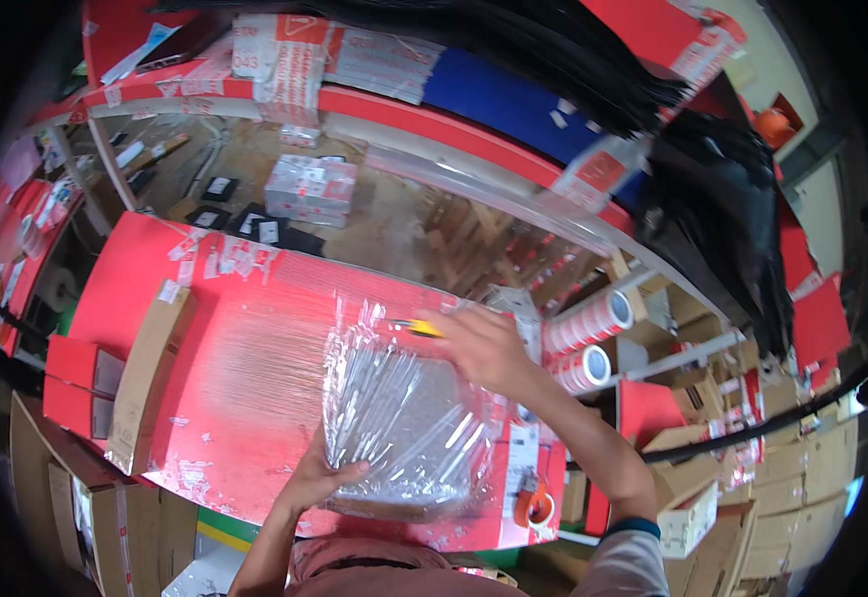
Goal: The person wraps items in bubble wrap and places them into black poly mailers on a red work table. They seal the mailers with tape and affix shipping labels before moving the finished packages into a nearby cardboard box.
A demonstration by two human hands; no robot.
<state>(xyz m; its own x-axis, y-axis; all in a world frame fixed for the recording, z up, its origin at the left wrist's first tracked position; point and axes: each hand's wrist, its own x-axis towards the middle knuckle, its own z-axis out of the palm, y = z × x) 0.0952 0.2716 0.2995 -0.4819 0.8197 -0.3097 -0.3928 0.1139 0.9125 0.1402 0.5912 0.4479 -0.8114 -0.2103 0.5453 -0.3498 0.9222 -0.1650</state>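
A parcel in clear plastic wrap (411, 433) lies on the red tabletop (255, 373), close to my body. My left hand (322, 474) holds its lower left edge, thumb on top of the film. Above the parcel's far edge, my right hand (486, 347) grips a yellow utility knife (423, 327) that points left; motion blurs both. Loose film stands up at the parcel's far left corner. What lies inside the wrap is hard to make out through the glare.
A long cardboard box (152, 380) lies on the left of the table. An orange tape dispenser (533, 507) is at the near right corner. Tape rolls (591, 321) hang at the right. Black plastic bags (725, 224) drape over the shelf. Parcels (311, 186) lie on the floor beyond.
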